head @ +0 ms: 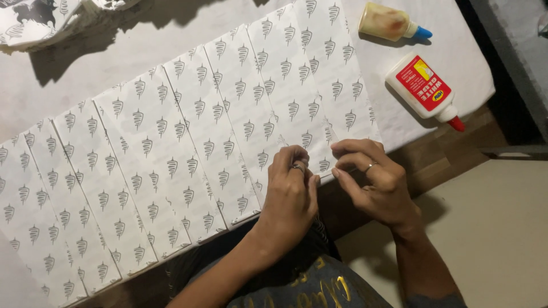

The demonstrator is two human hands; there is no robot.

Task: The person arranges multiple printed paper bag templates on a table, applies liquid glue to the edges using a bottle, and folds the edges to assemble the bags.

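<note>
White paper sheets (171, 148) printed with grey motifs lie overlapped in a row across the tabletop (434, 159). The left hand (291, 191) and right hand (374, 179) both pinch the near edge of the rightmost sheet. Two glue bottles (422, 85) lie beyond, well apart from them.

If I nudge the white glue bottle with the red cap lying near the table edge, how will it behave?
The white glue bottle lies on its side, so its rounded body would probably roll or pivot rather than tip. The plastic looks smooth on the white sheet, so it may also slide. It lies close to that sheet's edge, well clear of the left hand and the right hand.
</note>
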